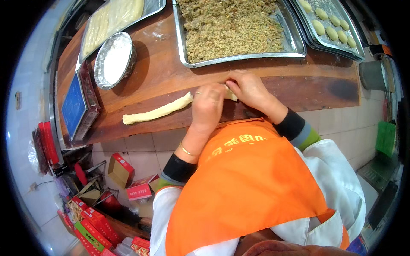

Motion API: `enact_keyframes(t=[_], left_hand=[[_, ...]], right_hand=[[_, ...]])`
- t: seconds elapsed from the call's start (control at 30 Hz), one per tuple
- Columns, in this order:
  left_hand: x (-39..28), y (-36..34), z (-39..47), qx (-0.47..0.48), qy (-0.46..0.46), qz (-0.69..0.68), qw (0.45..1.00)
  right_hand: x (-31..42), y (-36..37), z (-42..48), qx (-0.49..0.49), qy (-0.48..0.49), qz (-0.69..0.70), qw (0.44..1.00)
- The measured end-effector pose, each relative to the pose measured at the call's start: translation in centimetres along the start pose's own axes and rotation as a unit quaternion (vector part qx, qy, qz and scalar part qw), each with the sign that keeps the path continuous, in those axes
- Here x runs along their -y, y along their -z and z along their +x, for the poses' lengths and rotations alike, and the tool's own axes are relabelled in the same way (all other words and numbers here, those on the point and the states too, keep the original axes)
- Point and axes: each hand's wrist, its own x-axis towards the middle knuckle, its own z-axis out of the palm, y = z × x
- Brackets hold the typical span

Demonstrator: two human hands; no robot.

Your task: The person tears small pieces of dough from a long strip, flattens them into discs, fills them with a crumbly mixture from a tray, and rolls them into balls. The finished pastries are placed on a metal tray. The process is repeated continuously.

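A long rope of pale dough (158,110) lies on the wooden table near its front edge. My left hand (208,100), blurred and wearing a ring, is at the rope's right end. My right hand (245,88) is close beside it with thumb and fingers bent. Between and below the two hands shows a smaller piece of dough (231,95), partly covered by the fingers. Which hand grips it cannot be told for the left; the right thumb and fingers touch its upper side.
A metal tray (243,58) of crumbly filling stands behind my hands. At left are a bowl of white flour (114,60), a blue-topped scale (74,105) and a tray of plastic-covered dough (112,20). Stacked trays (360,52) at right hold several oval dough pieces. The wooden table (153,80) ends before my apron.
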Motion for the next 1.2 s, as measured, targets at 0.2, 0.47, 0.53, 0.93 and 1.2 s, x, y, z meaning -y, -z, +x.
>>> enact_keyframes(t=[0.2, 0.47, 0.53, 0.93, 1.2], left_hand=[[-0.2, -0.1, -1.7, 0.124, -0.048, 0.057, 0.989], [1.9, 1.2, 5.6, -0.045, 0.062, 0.025, 0.997], [2.6, 2.5, 4.7, -0.040, 0.070, 0.034, 0.996], [5.4, 5.6, -4.8, 0.098, 0.119, 0.166, 0.974], [5.3, 4.3, -5.1, 0.067, 0.154, 0.198, 0.966]], right_hand=[[-0.8, 2.1, -0.6, -0.059, -0.057, -0.015, 0.997], [-0.9, 3.5, -0.9, -0.119, 0.014, 0.029, 0.992], [-1.3, 3.6, -1.2, -0.102, 0.041, 0.016, 0.994], [2.4, -2.2, 1.8, 0.044, 0.121, 0.026, 0.991], [2.9, -7.5, 4.2, 0.104, 0.188, 0.026, 0.976]])
